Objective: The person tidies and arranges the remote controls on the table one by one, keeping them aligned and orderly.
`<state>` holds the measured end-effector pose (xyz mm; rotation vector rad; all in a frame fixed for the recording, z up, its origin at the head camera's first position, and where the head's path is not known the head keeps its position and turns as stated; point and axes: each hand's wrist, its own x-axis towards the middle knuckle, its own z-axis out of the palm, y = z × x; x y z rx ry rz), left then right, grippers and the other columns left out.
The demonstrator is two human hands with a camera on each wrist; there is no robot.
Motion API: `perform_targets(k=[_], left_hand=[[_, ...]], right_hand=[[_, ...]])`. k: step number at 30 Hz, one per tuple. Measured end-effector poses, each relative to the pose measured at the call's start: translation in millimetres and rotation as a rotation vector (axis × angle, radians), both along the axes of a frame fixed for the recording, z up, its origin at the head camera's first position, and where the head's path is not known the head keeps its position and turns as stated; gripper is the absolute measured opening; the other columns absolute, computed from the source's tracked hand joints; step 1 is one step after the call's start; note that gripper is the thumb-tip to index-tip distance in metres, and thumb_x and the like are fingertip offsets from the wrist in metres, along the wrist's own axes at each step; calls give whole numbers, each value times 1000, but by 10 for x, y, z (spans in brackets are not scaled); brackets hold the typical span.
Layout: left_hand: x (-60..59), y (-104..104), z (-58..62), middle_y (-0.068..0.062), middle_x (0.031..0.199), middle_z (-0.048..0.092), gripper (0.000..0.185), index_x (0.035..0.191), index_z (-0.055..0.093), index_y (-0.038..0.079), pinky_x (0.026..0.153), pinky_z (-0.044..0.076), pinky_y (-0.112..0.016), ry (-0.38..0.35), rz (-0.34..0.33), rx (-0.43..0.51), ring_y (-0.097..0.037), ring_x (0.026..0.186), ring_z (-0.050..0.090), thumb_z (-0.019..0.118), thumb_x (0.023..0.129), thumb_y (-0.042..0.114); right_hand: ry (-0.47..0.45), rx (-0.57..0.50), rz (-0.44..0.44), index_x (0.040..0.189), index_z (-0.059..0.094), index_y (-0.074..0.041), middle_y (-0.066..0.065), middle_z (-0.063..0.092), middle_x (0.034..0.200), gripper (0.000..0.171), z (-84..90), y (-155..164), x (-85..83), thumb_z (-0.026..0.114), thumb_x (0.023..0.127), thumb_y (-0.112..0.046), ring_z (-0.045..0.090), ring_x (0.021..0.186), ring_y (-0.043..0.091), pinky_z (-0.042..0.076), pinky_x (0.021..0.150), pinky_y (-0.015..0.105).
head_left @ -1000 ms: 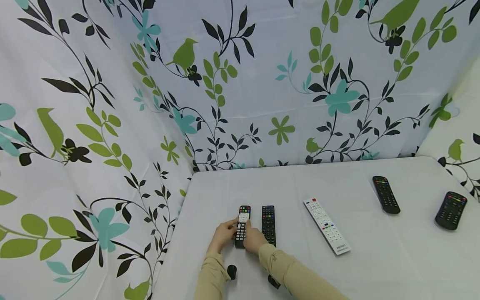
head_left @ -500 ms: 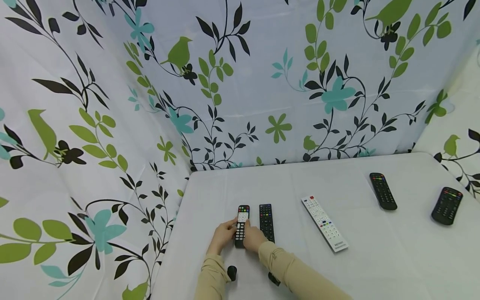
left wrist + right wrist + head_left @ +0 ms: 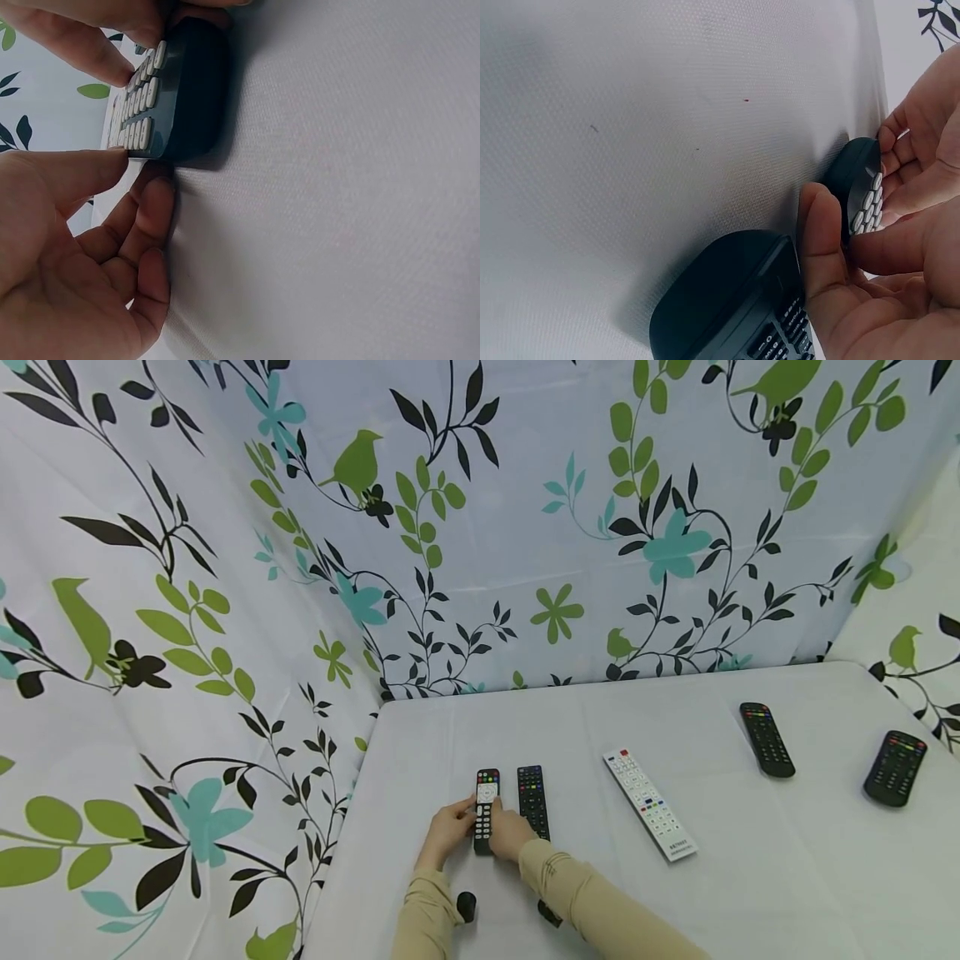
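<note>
A black remote control (image 3: 483, 827) with white number keys and a white pad near its top lies on the white table, with both hands on it. My left hand (image 3: 448, 828) holds its left edge; in the left wrist view the thumb (image 3: 97, 171) sits at the key face and the fingers curl in beside the lower edge. From the right, my right hand (image 3: 512, 833) grips the opposite edge, thumb on top. Just right of that hand lies a second black remote (image 3: 532, 797), partly hidden by the hand and sleeve.
Farther right on the table (image 3: 570, 727) lie a white remote (image 3: 651, 806), a slim black remote (image 3: 767, 740) and a wider black remote (image 3: 896, 768). Patterned cloth (image 3: 480, 543) hangs behind and to the left. A black wrist camera (image 3: 466, 906) sticks out beside the left sleeve.
The held remote has turned slightly and now points straighter away from me. Both hands keep their hold on it. The head view has shifted a little.
</note>
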<state>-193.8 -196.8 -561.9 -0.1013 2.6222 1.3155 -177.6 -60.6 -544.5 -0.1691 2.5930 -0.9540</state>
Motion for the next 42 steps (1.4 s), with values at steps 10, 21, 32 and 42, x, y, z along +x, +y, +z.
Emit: perform_targets(k=[10, 21, 32, 42], left_hand=[[3, 13, -27, -11, 81, 64, 40, 129, 55, 5, 62, 44, -25, 23, 14, -20, -12, 67, 53, 56, 89, 11], [13, -28, 3, -14, 82, 65, 42, 126, 52, -6, 60, 43, -25, 128, 88, -108, -14, 67, 55, 56, 88, 11], [111, 432, 150, -12, 87, 57, 31, 115, 61, -3, 63, 43, -23, 362, 316, -16, -15, 75, 54, 60, 85, 7], [101, 885, 261, -16, 101, 55, 37, 123, 56, -1, 67, 47, -24, 358, 164, 43, -17, 82, 54, 59, 89, 13]], right_hand=[[16, 2, -2, 138, 33, 11, 20, 66, 84, 59, 7, 3, -7, 55, 85, 0, 53, 59, 20, 42, 52, 32], [94, 21, 14, 135, 37, 12, 27, 60, 108, 61, 127, 9, 10, 61, 80, -1, 59, 72, 23, 52, 66, 39], [305, -21, 22, 126, 55, 1, 24, 57, 119, 44, 377, 407, -58, 60, 86, -16, 53, 113, 42, 45, 91, 52], [405, -92, -26, 122, 60, -8, 16, 57, 118, 35, 258, 783, -162, 61, 88, -18, 53, 107, 33, 45, 88, 47]])
